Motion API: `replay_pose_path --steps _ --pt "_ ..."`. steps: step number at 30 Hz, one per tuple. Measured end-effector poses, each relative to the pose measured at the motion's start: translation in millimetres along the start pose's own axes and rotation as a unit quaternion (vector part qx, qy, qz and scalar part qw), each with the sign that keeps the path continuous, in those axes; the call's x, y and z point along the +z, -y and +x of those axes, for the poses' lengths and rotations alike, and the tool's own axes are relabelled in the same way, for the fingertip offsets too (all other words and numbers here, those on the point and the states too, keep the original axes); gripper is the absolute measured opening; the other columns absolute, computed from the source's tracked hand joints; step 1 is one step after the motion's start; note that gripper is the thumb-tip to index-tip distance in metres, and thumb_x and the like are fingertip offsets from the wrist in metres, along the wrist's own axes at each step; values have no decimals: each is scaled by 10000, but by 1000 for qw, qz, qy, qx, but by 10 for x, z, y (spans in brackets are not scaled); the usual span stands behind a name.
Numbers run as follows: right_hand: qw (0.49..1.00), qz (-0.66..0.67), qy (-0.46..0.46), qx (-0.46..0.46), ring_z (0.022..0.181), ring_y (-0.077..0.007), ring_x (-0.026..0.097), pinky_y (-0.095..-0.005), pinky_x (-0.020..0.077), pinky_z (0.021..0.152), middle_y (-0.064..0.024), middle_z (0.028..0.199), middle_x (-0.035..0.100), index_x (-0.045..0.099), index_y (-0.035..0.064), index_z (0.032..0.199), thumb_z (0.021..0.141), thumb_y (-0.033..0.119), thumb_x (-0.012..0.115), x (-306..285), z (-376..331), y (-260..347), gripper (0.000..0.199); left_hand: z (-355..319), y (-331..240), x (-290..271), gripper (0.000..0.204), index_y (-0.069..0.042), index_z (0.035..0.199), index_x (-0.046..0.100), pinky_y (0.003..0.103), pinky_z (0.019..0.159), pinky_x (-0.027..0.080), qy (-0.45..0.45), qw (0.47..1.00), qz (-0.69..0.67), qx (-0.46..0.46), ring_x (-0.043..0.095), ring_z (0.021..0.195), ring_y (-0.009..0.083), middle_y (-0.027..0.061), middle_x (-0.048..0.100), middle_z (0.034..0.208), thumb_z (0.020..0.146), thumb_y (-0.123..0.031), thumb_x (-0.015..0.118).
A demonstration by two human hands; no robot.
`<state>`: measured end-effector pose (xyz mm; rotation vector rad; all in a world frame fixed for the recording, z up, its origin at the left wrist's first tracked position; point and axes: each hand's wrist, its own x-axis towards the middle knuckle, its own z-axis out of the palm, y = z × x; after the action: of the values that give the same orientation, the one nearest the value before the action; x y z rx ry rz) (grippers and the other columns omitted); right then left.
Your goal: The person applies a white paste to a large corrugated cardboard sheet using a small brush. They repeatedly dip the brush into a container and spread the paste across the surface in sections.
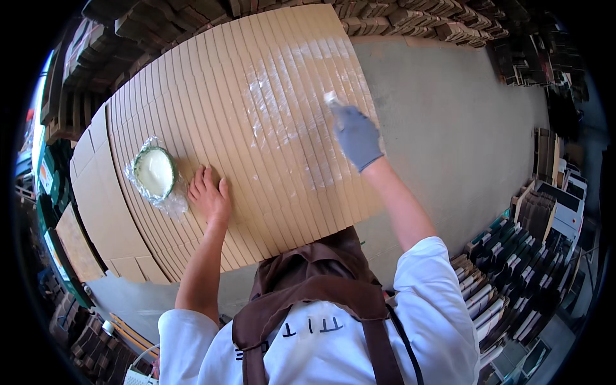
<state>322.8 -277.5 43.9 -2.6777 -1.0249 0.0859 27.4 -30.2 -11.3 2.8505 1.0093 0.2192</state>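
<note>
Overlapping cardboard sheets (192,128) lie fanned out before me, their edges showing as many narrow strips. Wet, whitish smears (276,102) shine on the far right part of them. In a grey glove, my right hand (357,138) is closed around a brush (331,97) with a white tip, held over the right side of the strips; its handle is mostly hidden by the fingers. My bare left hand (210,196) rests on the cardboard with its fingers stretched out. Just left of it stands a round green-rimmed bowl (155,173) of creamy white paste, wrapped in clear plastic.
Stacks of brown cardboard (417,19) line the far side, and more stacks (96,64) rise at the far left. Grey floor (449,122) stretches to the right. A rack of dark and white panels (513,276) stands at the near right.
</note>
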Motion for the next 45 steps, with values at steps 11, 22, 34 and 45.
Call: replay_pose_path --steps 11,22,34,45 --pt "999 19 30 13 875 -385 635 -492 512 757 -192 1036 637 624 133 1137 955 259 478 142 716 -336 266 9 -25 -27 527 -112 1344 461 531 1109 215 11 1000 -20 -5 363 1295 334 98 432 1419 872 -305 593" --pt "999 -19 -29 25 834 -375 657 -468 543 707 -198 973 646 611 70 1121 901 144 496 186 1310 -508 259 27 -42 -65 541 -120 1345 456 528 1121 205 32 999 -23 -15 359 1305 319 87 435 1408 866 -334 587" --pt "988 81 -49 -125 805 -334 651 -456 545 668 -142 1014 616 577 93 1091 831 59 534 377 1190 812 266 18 -74 -104 545 -116 1326 475 536 1117 216 41 998 -29 -29 368 1299 309 79 445 1395 848 -350 596" --pt "963 164 -39 -211 932 -331 631 -397 523 789 -117 1041 644 610 118 1169 872 96 589 -124 1196 1562 298 39 7 -224 537 -109 1296 498 537 1109 227 33 995 -90 -36 376 1288 306 92 442 1379 848 -381 617"
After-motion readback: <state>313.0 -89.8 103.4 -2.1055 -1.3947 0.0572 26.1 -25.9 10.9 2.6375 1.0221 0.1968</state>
